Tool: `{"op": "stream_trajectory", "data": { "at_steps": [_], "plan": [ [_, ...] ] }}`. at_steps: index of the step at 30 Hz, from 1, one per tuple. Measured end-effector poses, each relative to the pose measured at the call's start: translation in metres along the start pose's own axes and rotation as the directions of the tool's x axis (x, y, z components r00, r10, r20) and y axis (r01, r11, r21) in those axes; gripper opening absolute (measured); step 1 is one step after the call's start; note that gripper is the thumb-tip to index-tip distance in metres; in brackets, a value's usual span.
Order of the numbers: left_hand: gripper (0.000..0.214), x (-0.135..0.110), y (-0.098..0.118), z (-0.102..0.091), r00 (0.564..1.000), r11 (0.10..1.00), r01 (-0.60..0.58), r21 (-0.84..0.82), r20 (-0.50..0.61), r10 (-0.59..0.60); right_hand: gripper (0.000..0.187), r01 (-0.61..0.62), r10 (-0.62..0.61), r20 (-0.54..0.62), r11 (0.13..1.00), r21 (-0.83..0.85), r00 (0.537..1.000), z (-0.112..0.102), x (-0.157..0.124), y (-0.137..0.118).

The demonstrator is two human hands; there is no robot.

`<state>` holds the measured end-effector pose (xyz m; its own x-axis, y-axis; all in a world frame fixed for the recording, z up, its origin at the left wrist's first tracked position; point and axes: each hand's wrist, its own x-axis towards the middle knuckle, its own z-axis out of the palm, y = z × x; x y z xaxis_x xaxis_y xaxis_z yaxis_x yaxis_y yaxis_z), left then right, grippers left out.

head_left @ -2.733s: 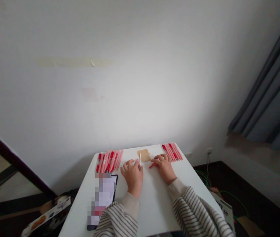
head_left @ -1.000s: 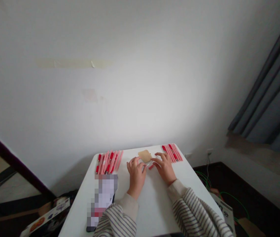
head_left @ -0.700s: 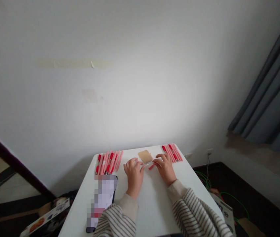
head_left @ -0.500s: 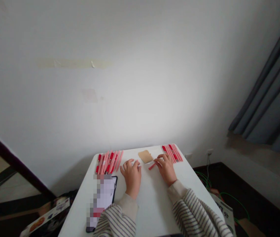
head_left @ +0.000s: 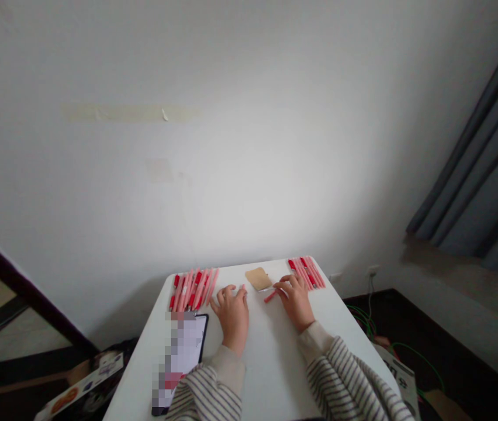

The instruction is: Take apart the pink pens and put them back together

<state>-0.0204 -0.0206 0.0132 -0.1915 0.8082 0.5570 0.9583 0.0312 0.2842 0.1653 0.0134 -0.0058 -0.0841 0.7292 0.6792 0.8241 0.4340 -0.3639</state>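
My left hand [head_left: 234, 318] is over the table with fingers curled. A small pink piece [head_left: 244, 287] shows at its fingertips; its kind cannot be made out. My right hand [head_left: 296, 303] has its fingertips pinched together. From under them a short pink pen part [head_left: 270, 296] juts out to the left, and a thin, whitish strip lies just beyond it. Between and beyond the hands is a tan square pad [head_left: 258, 278]. Pink and red pens [head_left: 194, 289] lie side by side left of my left hand. A second group of pens [head_left: 307, 272] is beyond my right hand.
A clipboard-like board with a dark edge [head_left: 204, 339], partly blurred out, lies at the left of the white table [head_left: 270, 374]. The wall [head_left: 249, 175] rises behind the far edge. Boxes [head_left: 78, 392] and green cables [head_left: 363, 318] are on the floor at the sides.
My left hand has shifted slightly left, and the pink piece at its fingertips shows more clearly. My right hand has barely moved.
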Motion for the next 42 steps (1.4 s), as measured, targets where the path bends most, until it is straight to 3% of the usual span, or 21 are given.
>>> {"op": "stream_trajectory", "data": {
  "at_steps": [15, 28, 42],
  "plan": [
    [0.017, 0.0, -0.001, 0.006, 1.0, 0.999, -0.004, -0.032, 0.026, 0.005, 0.014, -0.006, 0.006, 0.003, 1.0, 0.008, 1.0, -0.001, 0.0, -0.002],
    [0.012, 0.004, 0.009, -0.007, 0.997, 0.977, 0.016, -0.212, 0.08, 0.001, 0.012, 0.012, -0.014, 0.066, 1.0, 0.024, 0.998, -0.005, 0.001, -0.008],
    [0.01, 0.002, 0.009, -0.002, 0.996, 0.965, -0.031, -0.262, 0.075, 0.053, 0.012, 0.017, -0.022, 0.073, 0.998, 0.067, 0.997, -0.004, 0.001, -0.011]
  ]
}}
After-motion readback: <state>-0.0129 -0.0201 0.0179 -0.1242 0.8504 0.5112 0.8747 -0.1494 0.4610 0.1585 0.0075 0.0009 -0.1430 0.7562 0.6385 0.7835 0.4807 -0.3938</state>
